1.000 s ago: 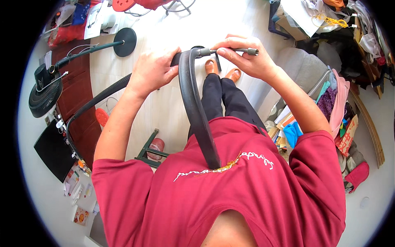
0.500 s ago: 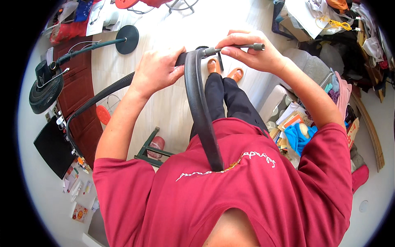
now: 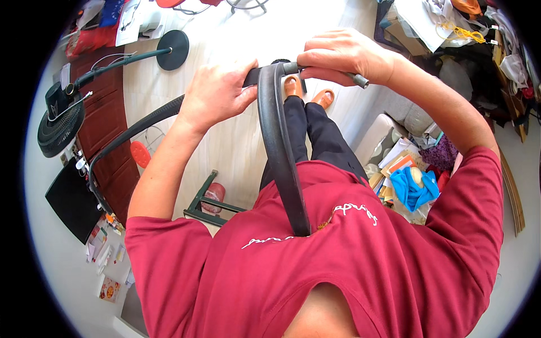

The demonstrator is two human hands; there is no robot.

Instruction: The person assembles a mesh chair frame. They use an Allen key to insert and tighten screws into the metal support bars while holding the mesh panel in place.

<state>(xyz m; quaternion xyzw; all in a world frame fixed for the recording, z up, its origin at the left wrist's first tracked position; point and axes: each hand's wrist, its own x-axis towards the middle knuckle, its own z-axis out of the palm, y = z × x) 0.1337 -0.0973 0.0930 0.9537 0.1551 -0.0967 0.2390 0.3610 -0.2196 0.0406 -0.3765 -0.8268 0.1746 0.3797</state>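
Both curled: left fingers [image 3: 246, 98] round black bar [image 3: 252, 78], right fingers [image 3: 324, 58] round grey socket tool [image 3: 359, 80].

A black fan [image 3: 59, 127] lies along the left side, its pole running to a dark round base [image 3: 172, 50] near a dark red cabinet [image 3: 104, 107]. Below the fan is a black screen [image 3: 73, 200]. A red round seat [image 3: 140, 154] sits beside the cabinet, and a green frame [image 3: 198, 198] stands next to a pinkish-red object [image 3: 214, 197] on the pale floor [image 3: 225, 141]. To the right, bright blue cloth [image 3: 414, 194] lies beside papers [image 3: 394, 164], with purple patterned cloth [image 3: 442, 152] just above. A yellow cord [image 3: 466, 34] lies among clutter at upper right.
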